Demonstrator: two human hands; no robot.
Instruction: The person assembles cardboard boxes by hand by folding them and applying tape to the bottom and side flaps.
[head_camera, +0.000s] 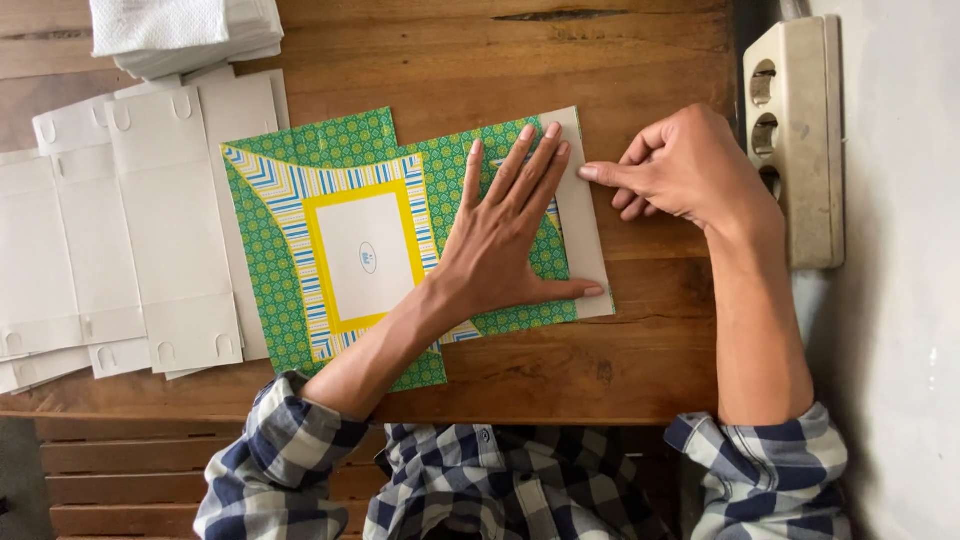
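Green patterned card (340, 250) lies under flat-open left hand (505, 245); right hand (680, 165), apparently curled, presses its plain flap (585, 235).

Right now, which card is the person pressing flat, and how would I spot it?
Find the wooden table, then the left hand spread flat. Under it lies the green patterned card with a yellow frame; the plain white sheets beside it have no colours.

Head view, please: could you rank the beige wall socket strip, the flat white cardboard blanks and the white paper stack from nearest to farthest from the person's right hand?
From the right hand:
1. Beige wall socket strip, right beside it.
2. White paper stack, top left corner.
3. Flat white cardboard blanks, far left.
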